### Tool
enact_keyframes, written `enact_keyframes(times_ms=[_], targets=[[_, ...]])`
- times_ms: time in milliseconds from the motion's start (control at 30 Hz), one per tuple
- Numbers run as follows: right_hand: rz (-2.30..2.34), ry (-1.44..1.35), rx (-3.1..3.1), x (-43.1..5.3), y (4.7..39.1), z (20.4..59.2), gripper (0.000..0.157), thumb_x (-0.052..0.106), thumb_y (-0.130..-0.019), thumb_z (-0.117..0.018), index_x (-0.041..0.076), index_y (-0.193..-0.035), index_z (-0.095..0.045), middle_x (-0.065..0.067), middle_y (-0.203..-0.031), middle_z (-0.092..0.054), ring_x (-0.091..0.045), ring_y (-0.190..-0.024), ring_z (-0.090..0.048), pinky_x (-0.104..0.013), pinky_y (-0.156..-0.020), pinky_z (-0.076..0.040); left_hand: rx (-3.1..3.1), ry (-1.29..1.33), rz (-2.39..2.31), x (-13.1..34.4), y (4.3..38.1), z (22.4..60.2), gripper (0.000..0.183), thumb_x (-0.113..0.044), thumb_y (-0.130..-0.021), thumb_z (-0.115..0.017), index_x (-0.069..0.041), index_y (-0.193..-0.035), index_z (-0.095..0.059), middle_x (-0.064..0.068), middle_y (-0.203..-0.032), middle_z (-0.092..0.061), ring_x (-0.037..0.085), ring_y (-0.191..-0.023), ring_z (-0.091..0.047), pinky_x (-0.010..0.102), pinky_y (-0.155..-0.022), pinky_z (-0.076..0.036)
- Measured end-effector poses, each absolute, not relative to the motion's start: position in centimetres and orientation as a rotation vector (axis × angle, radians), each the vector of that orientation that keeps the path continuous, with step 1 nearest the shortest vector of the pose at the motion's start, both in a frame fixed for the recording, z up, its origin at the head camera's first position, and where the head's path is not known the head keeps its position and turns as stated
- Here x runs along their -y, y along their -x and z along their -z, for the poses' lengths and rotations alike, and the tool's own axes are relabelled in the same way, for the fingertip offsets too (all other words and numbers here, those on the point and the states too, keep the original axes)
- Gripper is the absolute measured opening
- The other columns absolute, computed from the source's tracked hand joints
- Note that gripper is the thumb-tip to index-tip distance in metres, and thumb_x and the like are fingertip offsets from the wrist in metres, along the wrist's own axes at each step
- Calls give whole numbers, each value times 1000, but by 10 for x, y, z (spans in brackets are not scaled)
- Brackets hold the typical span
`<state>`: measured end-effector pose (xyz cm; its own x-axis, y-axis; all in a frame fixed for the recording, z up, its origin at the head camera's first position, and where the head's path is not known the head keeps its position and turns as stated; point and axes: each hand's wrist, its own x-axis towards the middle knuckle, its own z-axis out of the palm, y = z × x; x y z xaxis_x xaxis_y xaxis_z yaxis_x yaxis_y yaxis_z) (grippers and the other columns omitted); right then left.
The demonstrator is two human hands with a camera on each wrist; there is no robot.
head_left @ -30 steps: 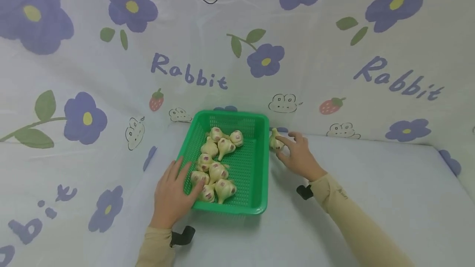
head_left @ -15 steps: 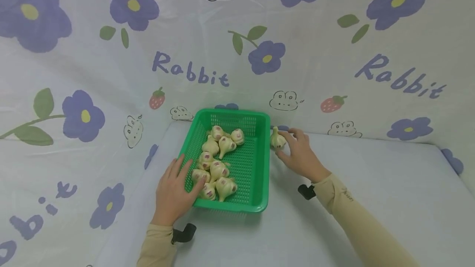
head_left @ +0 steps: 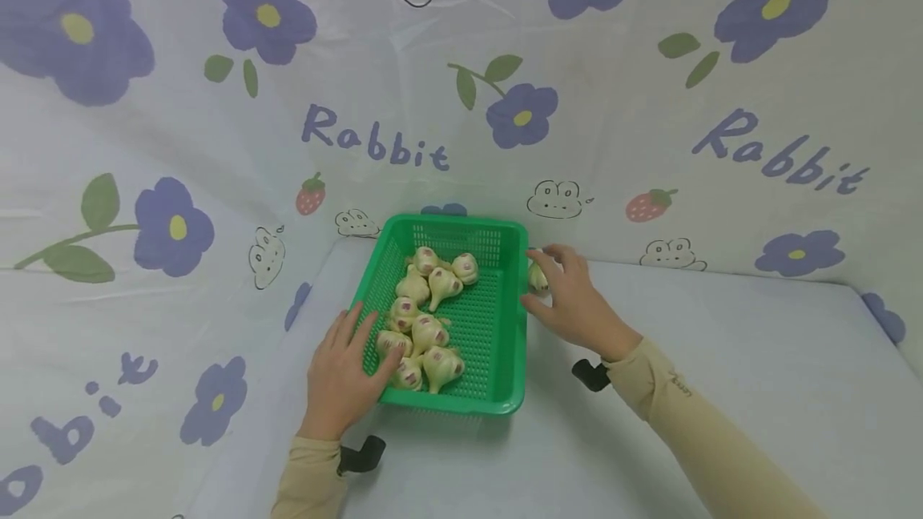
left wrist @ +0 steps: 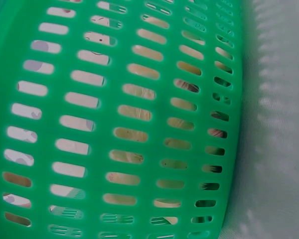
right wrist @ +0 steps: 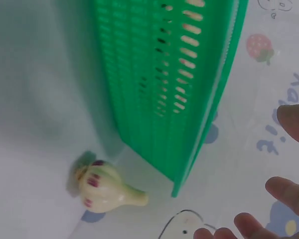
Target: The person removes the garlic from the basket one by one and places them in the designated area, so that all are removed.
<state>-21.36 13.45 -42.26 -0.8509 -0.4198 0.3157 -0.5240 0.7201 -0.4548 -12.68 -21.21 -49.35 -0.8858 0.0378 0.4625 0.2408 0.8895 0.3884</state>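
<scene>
A green plastic basket [head_left: 505, 399] with slotted walls stands on the white table, holding several garlic bulbs [head_left: 430, 331] mostly along its left side. My left hand [head_left: 340, 379] rests over the basket's left front rim, fingers fairly straight and the thumb reaching inside by the nearest bulbs. Beside the right rim is my right hand [head_left: 573, 299], thumb and fingers spread apart with nothing between them. One garlic bulb [right wrist: 103, 188] lies outside the basket near its back right corner; in the head view the right hand partly covers it. Only the slotted wall [left wrist: 109, 129] fills the left wrist view.
A white cloth wall [head_left: 613, 126] printed with purple flowers, strawberries and rabbits rises right behind the basket. Another printed wall [head_left: 122, 303] borders the left. White tabletop [head_left: 757, 351] stretches to the right. A black wrist mount [head_left: 591, 375] hangs at the right wrist.
My right hand has moved a little left, from around the outside garlic bulb to the basket's right rim. The bulb stays on the table. The left hand keeps its place on the basket.
</scene>
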Motion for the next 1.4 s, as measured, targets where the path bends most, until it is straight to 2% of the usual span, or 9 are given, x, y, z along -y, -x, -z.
enact_keyframes(times_ms=[200,467,700,1133,1400], targets=[[-802,-817,2727,-123,207,412,68,18,-96,-75,-1,-153,-43,-34,-152,-36,-49,-140,-36,-65,-107,-47,2607,188,606,214,127,497,70,-52,-94,-69,-7,-147,-59,18,-160,-48,46,-146,-44,69,-107,-45],[-804,-875,2822,-108,200,402,79,23,-98,-72,-1,-160,-30,-31,-155,-28,-48,-143,-29,-65,-106,-47,2600,193,613,215,127,497,70,-53,-94,-69,-8,-146,-60,19,-159,-48,46,-146,-44,68,-109,-44],[-806,-944,2859,-91,193,389,81,28,-99,-72,3,-162,-29,-29,-159,-26,-50,-147,-27,-68,-112,-41,2598,203,617,214,127,495,69,-51,-94,-69,-7,-146,-60,20,-159,-48,47,-146,-44,67,-111,-43],[-807,-1056,2845,-60,194,384,78,30,-100,-71,7,-163,-31,-28,-159,-28,-49,-141,-33,-63,-103,-48,2614,192,623,212,127,492,68,-52,-95,-68,-8,-147,-59,19,-159,-48,46,-147,-44,67,-111,-43],[-770,-1136,2813,-43,198,390,76,28,-98,-74,3,-159,-36,-31,-154,-34,-49,-137,-38,-59,-103,-50,2604,199,613,213,128,493,69,-52,-95,-67,-8,-147,-59,19,-158,-49,46,-146,-44,66,-111,-44]])
